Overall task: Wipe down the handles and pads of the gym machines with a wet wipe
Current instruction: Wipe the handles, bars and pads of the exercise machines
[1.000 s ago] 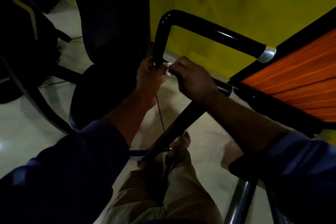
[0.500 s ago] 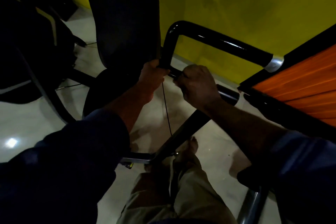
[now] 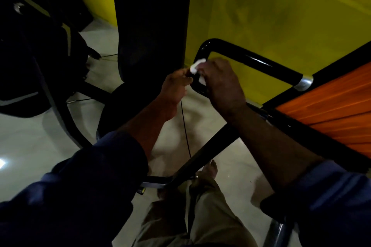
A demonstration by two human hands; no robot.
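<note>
Glossy black handle, chrome collar, smooth pad.

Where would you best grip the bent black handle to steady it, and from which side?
Grip the handle's straight top run, from above: it is a bare round bar, free of both hands, while the right hand and wipe crowd its upright part by the bend.

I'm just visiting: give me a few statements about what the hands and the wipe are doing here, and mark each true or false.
1. The right hand presses a white wipe against the black handle. True.
2. The wipe lies on the floor. False: it is up at the handle's bend, in the right hand.
3. The left hand is close beside the right, at the handle's upright part. True.
4. The wall behind is blue. False: it is yellow.
5. The hands are wiping the tall dark pad. False: they are at the handle.
</note>
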